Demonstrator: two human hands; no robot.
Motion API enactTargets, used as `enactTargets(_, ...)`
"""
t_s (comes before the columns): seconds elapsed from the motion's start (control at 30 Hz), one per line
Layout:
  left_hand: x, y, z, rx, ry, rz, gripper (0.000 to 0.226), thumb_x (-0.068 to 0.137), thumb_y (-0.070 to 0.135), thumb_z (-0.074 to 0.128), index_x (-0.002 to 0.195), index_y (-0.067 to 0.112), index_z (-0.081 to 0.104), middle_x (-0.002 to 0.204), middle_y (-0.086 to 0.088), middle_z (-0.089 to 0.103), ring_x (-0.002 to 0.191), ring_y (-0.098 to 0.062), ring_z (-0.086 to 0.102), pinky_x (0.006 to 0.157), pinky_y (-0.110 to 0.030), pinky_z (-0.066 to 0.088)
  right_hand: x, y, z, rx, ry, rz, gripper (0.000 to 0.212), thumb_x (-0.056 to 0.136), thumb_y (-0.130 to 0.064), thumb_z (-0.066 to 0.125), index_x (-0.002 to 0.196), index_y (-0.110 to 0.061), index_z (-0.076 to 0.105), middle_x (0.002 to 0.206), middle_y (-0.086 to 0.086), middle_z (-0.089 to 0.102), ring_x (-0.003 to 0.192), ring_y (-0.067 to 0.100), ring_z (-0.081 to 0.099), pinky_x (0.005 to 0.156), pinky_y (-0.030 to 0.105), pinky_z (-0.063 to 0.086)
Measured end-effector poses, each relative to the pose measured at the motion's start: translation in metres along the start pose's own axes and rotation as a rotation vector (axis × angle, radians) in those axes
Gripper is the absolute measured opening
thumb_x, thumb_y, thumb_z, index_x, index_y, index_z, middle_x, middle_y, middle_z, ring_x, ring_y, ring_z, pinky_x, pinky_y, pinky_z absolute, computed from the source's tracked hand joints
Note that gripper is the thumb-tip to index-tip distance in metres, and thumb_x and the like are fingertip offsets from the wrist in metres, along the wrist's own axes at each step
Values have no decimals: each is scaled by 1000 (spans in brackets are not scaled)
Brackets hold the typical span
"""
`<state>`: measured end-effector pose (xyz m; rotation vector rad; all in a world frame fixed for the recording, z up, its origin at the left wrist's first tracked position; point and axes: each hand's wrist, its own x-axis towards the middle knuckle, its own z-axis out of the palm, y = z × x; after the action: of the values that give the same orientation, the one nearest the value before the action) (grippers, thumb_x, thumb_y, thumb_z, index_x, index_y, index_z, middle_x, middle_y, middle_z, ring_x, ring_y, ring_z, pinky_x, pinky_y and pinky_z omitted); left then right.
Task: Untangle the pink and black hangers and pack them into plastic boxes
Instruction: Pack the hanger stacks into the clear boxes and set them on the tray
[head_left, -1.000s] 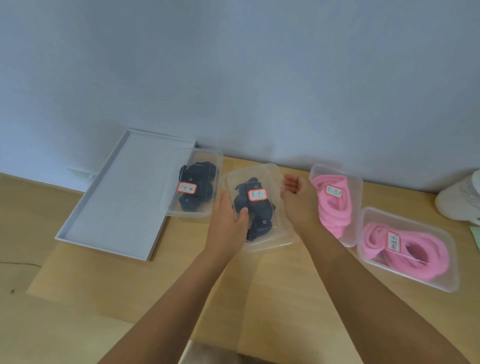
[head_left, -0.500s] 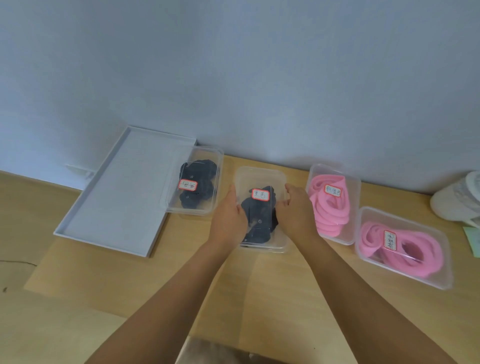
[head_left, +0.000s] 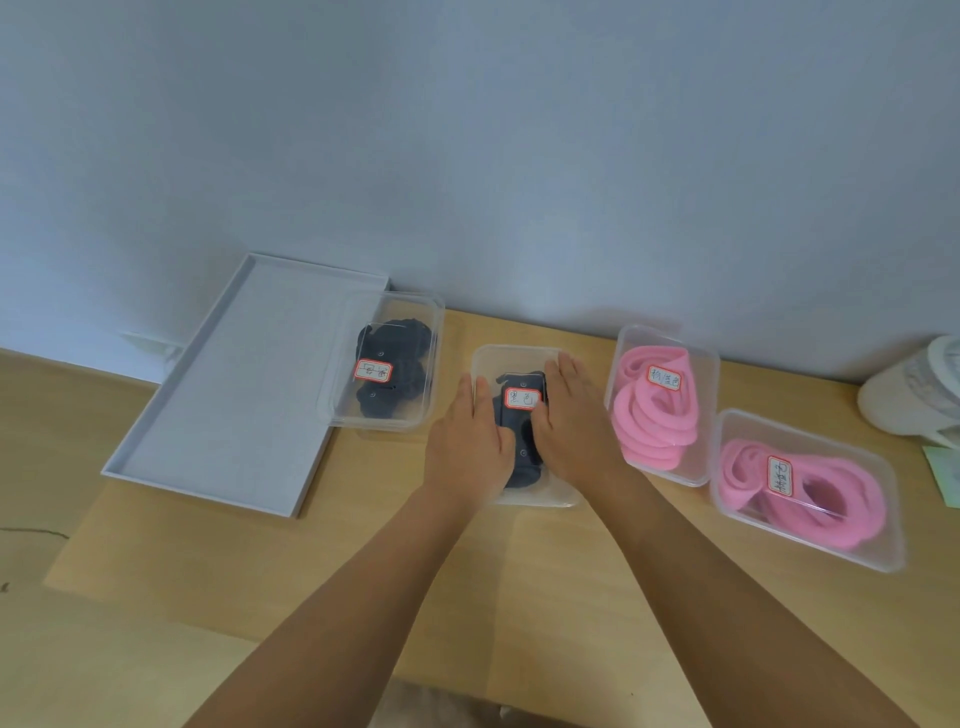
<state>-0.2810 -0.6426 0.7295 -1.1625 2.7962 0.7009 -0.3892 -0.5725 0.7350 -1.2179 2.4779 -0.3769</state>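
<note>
The left hand's fingers (head_left: 475, 397) lie straight and close together, flat on the lid of the middle box (head_left: 514, 354). The right hand's fingers (head_left: 563, 371) lie straight beside them. Neither hand curls round anything; the left hand (head_left: 470, 441) and right hand (head_left: 571, 431) press palms down on the lid, a red-edged label (head_left: 522, 399) showing between them. Black hangers (head_left: 522, 465) fill this clear box, which rests on the wooden table (head_left: 311, 571).

To its left, a second box of black hangers (head_left: 395, 364) sits partly on a white tray (head_left: 234, 389). To the right are two lidded boxes of pink hangers, one near the wall (head_left: 654, 421) and one nearer the table's right end (head_left: 831, 499). A white object (head_left: 914, 395) lies at the right edge.
</note>
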Motion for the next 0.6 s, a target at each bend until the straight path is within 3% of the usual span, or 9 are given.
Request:
enactTargets(0.07,0,-1,1,61,-2,10,63,95,34,17,150,5,7,159,-13,4,141,-24,25,109,-32,26,4,-1,1,-28,36,-7,54,100,-28,25,145,1,21,155,16,17,144,26,11,115,29,1)
enactTargets(0.13,-1,-1,3,85,-16,19,80,83,48,2,150,4,6,158,-16,3,143,-25,21,110,-33,24,9,-2,1,-97,107,-24,68,90,-41,12,142,-1,29,147,16,32,135,30,28,111,35,17)
enactTargets(0.27,4,-5,9,118,-55,48,85,90,60,24,150,3,-1,158,-17,-3,145,-24,10,112,-33,19,15,0,3,-261,95,-33,80,77,-43,-2,140,-8,33,139,12,38,123,31,36,98,40,31)
enactTargets(0.4,1,-4,8,168,-74,57,116,61,78,5,150,4,-1,158,-17,-3,146,-24,4,114,-36,17,20,1,2,-228,100,-68,67,78,-39,15,116,0,53,120,16,52,107,36,48,88,45,38)
enactTargets(0.47,2,-5,5,185,-112,84,127,55,87,15,149,3,-5,157,-18,-7,146,-26,-3,116,-40,11,29,0,-5,-230,83,-113,50,83,-33,27,108,0,56,120,16,53,110,36,48,94,43,33)
enactTargets(0.5,4,-7,3,199,-143,108,131,57,90,25,148,2,-8,157,-18,-11,146,-27,-7,117,-42,7,33,-2,-7,-243,43,-157,45,89,-31,32,115,-2,54,129,15,49,119,33,43,100,40,28)
enactTargets(0.6,7,-6,-3,270,-190,169,134,64,87,42,146,-3,-16,154,-19,-22,142,-31,-22,118,-42,-7,35,-3,-3,-218,0,-294,61,91,-44,14,140,-16,38,150,7,32,138,24,27,112,37,18)
